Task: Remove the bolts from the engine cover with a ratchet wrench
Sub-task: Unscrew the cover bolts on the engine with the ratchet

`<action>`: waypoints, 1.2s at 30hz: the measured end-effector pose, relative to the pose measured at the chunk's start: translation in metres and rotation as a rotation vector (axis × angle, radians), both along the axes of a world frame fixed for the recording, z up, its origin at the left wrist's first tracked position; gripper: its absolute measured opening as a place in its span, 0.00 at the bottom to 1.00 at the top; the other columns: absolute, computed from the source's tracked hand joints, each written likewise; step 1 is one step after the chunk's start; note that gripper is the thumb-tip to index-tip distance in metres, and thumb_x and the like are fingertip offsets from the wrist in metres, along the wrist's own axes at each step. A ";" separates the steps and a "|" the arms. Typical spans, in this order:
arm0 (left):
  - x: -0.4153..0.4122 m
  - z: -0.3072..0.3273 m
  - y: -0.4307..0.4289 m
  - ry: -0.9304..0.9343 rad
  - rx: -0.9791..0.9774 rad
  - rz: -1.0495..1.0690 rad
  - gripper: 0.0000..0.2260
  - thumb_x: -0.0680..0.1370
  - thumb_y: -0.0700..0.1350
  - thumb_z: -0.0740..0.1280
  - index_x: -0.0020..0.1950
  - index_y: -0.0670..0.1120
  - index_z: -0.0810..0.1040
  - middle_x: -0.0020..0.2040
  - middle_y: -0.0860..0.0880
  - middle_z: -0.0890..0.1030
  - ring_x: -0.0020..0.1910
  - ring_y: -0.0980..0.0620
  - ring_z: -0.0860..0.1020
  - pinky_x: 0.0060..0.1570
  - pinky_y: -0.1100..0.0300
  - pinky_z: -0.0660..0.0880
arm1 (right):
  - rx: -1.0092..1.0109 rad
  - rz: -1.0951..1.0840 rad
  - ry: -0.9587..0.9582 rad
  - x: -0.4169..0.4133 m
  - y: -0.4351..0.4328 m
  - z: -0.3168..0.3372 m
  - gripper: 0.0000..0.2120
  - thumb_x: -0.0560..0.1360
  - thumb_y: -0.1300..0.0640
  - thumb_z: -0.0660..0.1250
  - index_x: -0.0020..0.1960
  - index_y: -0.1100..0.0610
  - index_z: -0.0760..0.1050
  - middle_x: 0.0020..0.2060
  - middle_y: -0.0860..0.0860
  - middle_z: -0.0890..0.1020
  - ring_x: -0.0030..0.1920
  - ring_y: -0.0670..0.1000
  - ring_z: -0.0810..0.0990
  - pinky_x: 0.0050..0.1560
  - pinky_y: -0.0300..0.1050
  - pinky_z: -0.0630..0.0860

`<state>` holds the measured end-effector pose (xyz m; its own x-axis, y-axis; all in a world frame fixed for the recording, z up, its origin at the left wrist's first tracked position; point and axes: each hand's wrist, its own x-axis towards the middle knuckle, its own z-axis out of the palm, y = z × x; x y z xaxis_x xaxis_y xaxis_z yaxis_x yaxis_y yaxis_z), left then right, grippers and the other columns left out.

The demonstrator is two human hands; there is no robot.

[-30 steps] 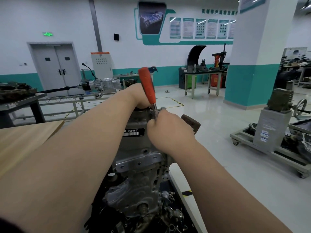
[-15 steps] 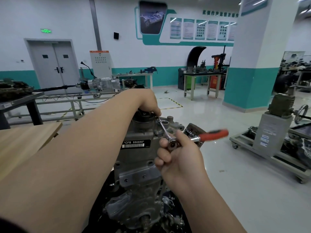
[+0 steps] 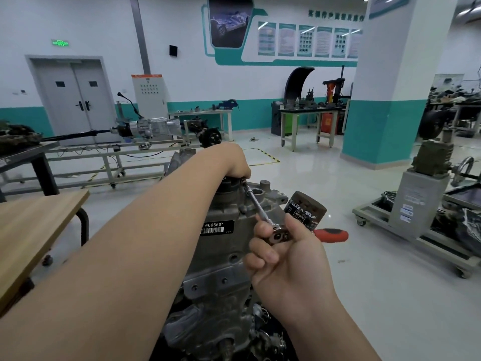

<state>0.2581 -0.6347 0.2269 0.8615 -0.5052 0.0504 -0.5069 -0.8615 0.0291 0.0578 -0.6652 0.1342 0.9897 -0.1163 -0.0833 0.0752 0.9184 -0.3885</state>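
1. The bolt being worked sits at the top edge of the engine cover (image 3: 221, 246). It is hidden inside the socket (image 3: 244, 181), so its head cannot be seen.
2. The ratchet wrench (image 3: 279, 234) starts from that point. Its slim steel bar (image 3: 256, 204) slants down and toward the person, from the socket to the ratchet head. The orange handle (image 3: 331, 234) sticks out to the right, roughly level.
3. The right hand (image 3: 291, 264) has its grip clamped on the wrench at the head, fingers wrapped round where bar and handle meet. It lies below the bolt and nearer the person.
4. The left hand (image 3: 234, 162) is the nearer one to the bolt. It lies on top of the engine with its fingers curled down over the socket end. Whether they pinch the socket or only steady it cannot be told.
5. The next swing likely turns about the bar's long axis, with the handle sweeping an arc. The oil filter (image 3: 304, 213) stands just behind the handle and may limit that arc.
6. A wooden counter (image 3: 33, 230) stands well apart on the left.
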 end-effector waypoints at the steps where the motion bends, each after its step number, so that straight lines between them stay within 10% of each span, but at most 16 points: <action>1: -0.001 0.001 -0.001 0.002 0.018 -0.010 0.13 0.76 0.52 0.67 0.40 0.43 0.77 0.42 0.46 0.76 0.42 0.46 0.75 0.42 0.54 0.70 | -0.080 -0.018 0.019 0.000 -0.001 0.001 0.12 0.81 0.49 0.54 0.49 0.58 0.69 0.27 0.50 0.72 0.19 0.46 0.61 0.20 0.38 0.64; 11: -0.014 0.003 -0.002 -0.007 0.041 -0.057 0.18 0.79 0.54 0.65 0.57 0.39 0.79 0.55 0.44 0.78 0.54 0.43 0.76 0.56 0.51 0.73 | -0.805 -0.156 0.175 -0.003 -0.012 0.011 0.11 0.81 0.51 0.57 0.44 0.56 0.68 0.25 0.50 0.73 0.19 0.49 0.64 0.24 0.41 0.66; 17: -0.016 0.001 -0.002 0.039 -0.023 -0.078 0.14 0.77 0.50 0.69 0.39 0.41 0.77 0.39 0.46 0.79 0.36 0.50 0.77 0.36 0.67 0.76 | -2.172 -0.503 0.244 -0.007 -0.012 0.017 0.10 0.81 0.50 0.54 0.60 0.53 0.62 0.37 0.48 0.77 0.33 0.50 0.74 0.29 0.44 0.65; 20: -0.019 0.000 -0.002 -0.062 0.019 -0.052 0.18 0.77 0.52 0.68 0.32 0.44 0.72 0.39 0.45 0.79 0.36 0.48 0.75 0.38 0.57 0.73 | -2.377 -0.571 0.234 -0.004 -0.004 0.016 0.11 0.81 0.52 0.54 0.61 0.55 0.60 0.39 0.50 0.79 0.35 0.55 0.76 0.31 0.45 0.67; 25: -0.019 -0.002 0.000 -0.036 -0.067 -0.078 0.11 0.78 0.45 0.67 0.37 0.42 0.76 0.34 0.48 0.78 0.32 0.52 0.77 0.33 0.57 0.73 | -2.042 -0.517 0.159 0.001 -0.006 0.012 0.08 0.81 0.49 0.54 0.56 0.52 0.64 0.38 0.49 0.78 0.39 0.53 0.78 0.37 0.48 0.70; 27: -0.018 -0.001 0.001 -0.029 -0.039 -0.078 0.14 0.77 0.52 0.68 0.44 0.41 0.79 0.43 0.45 0.80 0.43 0.47 0.79 0.47 0.53 0.76 | -1.703 -0.436 0.147 0.003 -0.009 0.008 0.06 0.80 0.49 0.56 0.53 0.50 0.68 0.34 0.47 0.76 0.33 0.48 0.76 0.35 0.45 0.69; 36: -0.017 -0.001 0.003 -0.060 -0.037 -0.043 0.17 0.77 0.53 0.66 0.49 0.39 0.82 0.48 0.43 0.80 0.50 0.44 0.78 0.51 0.52 0.75 | -0.248 -0.058 0.045 -0.002 -0.004 0.009 0.10 0.82 0.49 0.56 0.48 0.55 0.67 0.28 0.50 0.73 0.19 0.46 0.61 0.20 0.37 0.64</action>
<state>0.2408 -0.6312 0.2257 0.8341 -0.5383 0.1204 -0.5449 -0.8380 0.0286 0.0560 -0.6687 0.1433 0.9768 -0.1948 -0.0889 0.1024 0.7895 -0.6051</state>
